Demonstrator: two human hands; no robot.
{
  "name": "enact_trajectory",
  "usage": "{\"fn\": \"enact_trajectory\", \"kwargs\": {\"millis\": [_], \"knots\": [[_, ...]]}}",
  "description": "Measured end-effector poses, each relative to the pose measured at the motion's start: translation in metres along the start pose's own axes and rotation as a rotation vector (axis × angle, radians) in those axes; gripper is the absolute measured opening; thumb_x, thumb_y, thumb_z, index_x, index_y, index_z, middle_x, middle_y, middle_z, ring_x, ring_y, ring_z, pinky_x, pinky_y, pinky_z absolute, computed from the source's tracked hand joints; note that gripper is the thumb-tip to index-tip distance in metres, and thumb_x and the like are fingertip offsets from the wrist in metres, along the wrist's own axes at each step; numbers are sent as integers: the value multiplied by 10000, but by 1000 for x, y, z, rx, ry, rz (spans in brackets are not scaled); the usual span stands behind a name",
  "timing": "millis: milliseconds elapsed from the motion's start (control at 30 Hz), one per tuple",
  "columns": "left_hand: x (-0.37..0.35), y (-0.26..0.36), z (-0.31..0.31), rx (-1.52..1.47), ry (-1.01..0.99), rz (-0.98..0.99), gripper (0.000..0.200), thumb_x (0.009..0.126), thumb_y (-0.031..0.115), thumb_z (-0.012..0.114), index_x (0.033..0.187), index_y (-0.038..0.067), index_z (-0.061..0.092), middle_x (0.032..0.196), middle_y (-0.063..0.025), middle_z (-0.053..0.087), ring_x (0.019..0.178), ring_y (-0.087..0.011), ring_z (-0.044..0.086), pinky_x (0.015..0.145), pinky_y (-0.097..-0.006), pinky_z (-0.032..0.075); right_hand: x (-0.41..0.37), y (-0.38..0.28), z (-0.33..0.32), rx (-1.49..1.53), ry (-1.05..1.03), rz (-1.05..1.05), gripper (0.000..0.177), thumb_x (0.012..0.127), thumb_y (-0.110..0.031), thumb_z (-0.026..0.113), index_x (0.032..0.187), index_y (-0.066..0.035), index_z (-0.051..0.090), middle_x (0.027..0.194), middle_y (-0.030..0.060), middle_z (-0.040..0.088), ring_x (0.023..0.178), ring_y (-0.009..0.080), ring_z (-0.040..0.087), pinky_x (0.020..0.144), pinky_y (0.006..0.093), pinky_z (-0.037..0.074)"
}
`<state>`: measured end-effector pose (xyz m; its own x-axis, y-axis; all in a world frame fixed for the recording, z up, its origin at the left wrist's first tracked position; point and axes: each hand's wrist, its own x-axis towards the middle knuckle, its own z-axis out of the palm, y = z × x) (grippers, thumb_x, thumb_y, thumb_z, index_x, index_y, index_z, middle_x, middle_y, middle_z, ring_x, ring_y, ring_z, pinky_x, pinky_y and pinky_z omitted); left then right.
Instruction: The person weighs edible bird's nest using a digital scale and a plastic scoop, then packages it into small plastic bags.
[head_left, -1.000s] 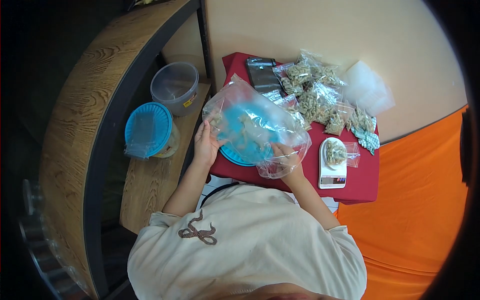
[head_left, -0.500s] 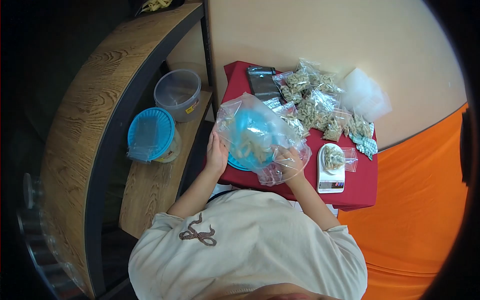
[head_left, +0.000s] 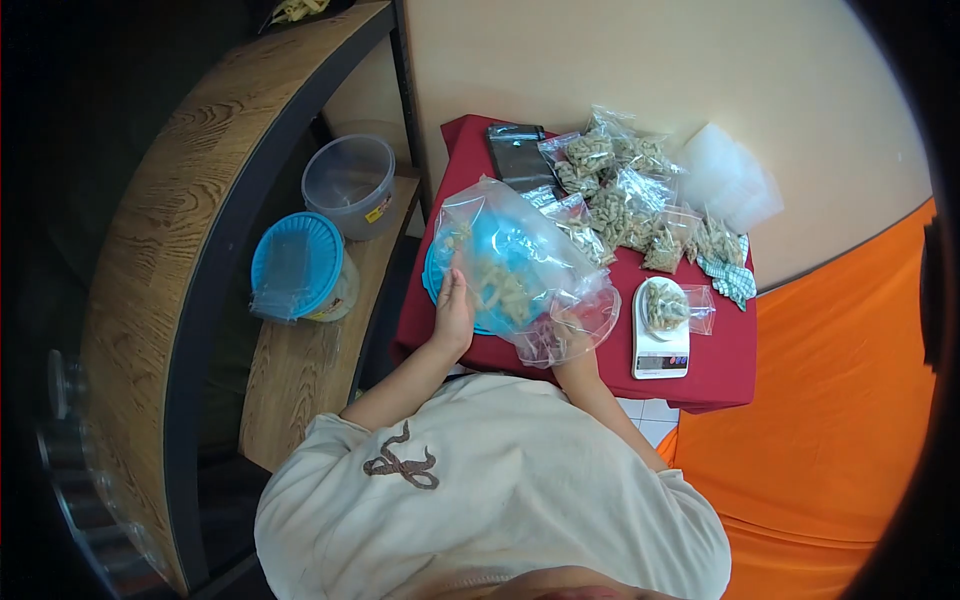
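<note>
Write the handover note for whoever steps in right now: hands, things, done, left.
Left hand: holds the left side of the big bag of snacks.
Right hand: grips the bag's lower end.
Things: the bag is held just above a blue lid on the red table; a small bag lies on the scale.
Done: filled small bags are piled at the back.
Left: snacks remain in the big bag; empty bags lie at the back right.
</note>
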<state>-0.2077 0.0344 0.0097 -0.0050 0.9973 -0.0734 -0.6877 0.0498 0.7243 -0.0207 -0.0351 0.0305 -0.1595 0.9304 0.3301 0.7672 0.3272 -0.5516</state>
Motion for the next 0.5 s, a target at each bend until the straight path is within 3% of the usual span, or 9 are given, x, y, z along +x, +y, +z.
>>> {"fn": "enact_trajectory", "kwargs": {"millis": [100,200,433,500], "knots": [[0,7,13,3,-54,36,485,949,322,331,1360,79,243,1391,-60,273,1259,-202,288,1047,-348,220,3,8,6,97,-88,-26,516,721,18,564,1222,-56,462,1096,186,535,981,323,548,804,357,464],[4,11,18,-83,-126,34,482,948,335,323,1367,116,233,1397,-65,263,1262,-220,284,1046,-366,226,-1,9,20,77,-15,-156,489,740,-4,578,1215,-53,471,1072,193,548,956,314,562,785,348,470],[13,1,23,-142,-211,-2,512,937,378,319,1380,151,201,1398,-63,267,1260,-226,287,1042,-385,231,9,18,30,235,52,-175,374,772,-13,562,1146,-18,537,962,195,607,857,297,607,750,323,477],[15,1,23,-123,-220,0,510,936,382,317,1378,151,209,1396,-61,272,1256,-226,294,1041,-386,231,9,15,30,428,28,23,348,807,-22,539,1154,-14,541,955,146,627,821,213,608,715,280,470]]}}
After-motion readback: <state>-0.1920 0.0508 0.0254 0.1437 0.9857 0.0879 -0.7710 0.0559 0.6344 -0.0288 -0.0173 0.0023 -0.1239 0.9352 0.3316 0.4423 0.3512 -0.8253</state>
